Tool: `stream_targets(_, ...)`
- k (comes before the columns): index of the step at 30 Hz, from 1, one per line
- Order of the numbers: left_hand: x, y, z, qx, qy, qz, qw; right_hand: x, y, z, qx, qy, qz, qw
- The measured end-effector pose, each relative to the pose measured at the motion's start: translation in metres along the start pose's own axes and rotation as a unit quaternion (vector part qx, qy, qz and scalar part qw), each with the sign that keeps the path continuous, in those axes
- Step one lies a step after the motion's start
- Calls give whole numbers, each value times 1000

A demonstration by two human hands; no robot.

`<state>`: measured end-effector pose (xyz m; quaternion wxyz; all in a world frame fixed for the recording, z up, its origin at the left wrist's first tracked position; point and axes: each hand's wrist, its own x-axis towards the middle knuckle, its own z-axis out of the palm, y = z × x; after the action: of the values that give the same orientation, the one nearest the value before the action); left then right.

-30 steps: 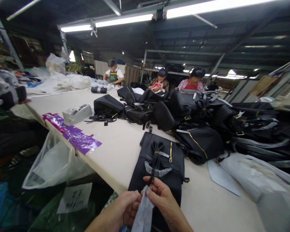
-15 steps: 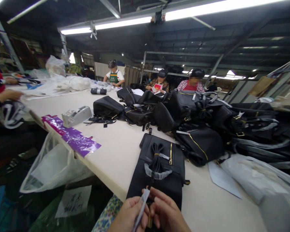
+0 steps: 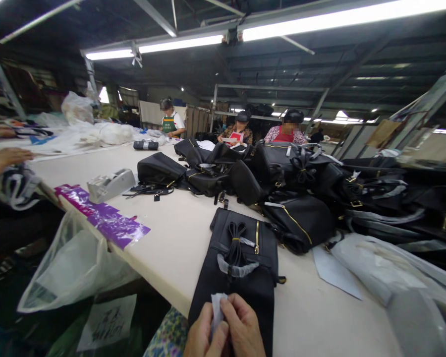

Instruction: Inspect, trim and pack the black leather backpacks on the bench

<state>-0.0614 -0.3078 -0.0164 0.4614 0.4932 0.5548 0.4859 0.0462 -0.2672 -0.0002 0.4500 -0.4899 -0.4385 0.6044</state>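
A black bag point(image 3: 241, 263) with a gold zip and a bundled strap lies flat on the white table point(image 3: 171, 233), its near end hanging over the front edge. At the bottom of the view my left hand point(image 3: 202, 334) and my right hand point(image 3: 243, 329) are pressed together over that end. Both pinch a small piece of pale wrapping film point(image 3: 217, 307) between fingers and thumbs. Only the top of the film shows above my fingers.
A heap of black bags point(image 3: 301, 178) fills the table's right and middle. Pale plastic sheets point(image 3: 386, 272) lie at the right. A tape dispenser point(image 3: 109, 183) and purple film point(image 3: 104, 220) sit left, above a hanging clear bag point(image 3: 70, 267). Other people work at the far end and left.
My hands have dropped lower and closer together, and the film piece has been gathered in so less of it shows. The view has shifted slightly; the person at left has moved an arm.
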Motion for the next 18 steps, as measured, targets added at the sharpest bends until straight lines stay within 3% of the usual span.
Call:
stream_targets(3,5,1,-11,52,5,-25,998,-1,0,0,23,-27,24,999)
stream_targets(5,6,6,-19,109,10,-4,994,-1,-3,0,36,-34,15,999)
stream_targets(9,2,13,-27,235,125,177,947,0,-9,0,39,-27,-1,999)
stream_targets(12,2,13,-24,282,139,260,913,0,-9,-2,34,-50,4,998)
stream_targets(15,7,12,-21,235,100,249,934,1,-7,-5,17,-78,-5,997)
stream_targets(18,12,15,-18,122,53,138,981,2,-6,-7,-8,-74,-9,997)
